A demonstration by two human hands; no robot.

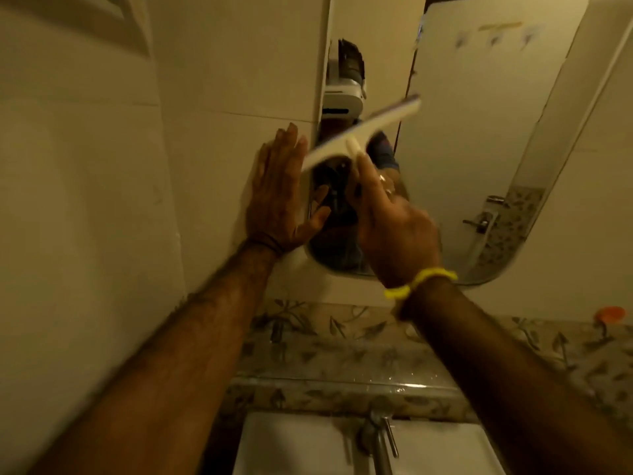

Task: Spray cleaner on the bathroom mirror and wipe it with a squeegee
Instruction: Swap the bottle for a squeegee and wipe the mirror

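Note:
A rounded bathroom mirror point(472, 138) hangs on the tiled wall above the sink. My right hand point(394, 221), with a yellow band at the wrist, grips the handle of a white squeegee point(363, 133). The squeegee's blade lies tilted across the left part of the mirror, blurred by motion. My left hand point(281, 197) rests flat, fingers apart, on the wall tile at the mirror's left edge. No spray bottle is in view.
A white sink point(294, 443) with a metal tap point(376, 437) sits below, behind it a leaf-patterned tiled ledge point(342, 354). An orange object point(611, 314) lies on the ledge at far right. The mirror reflects a door and a person wearing a headset.

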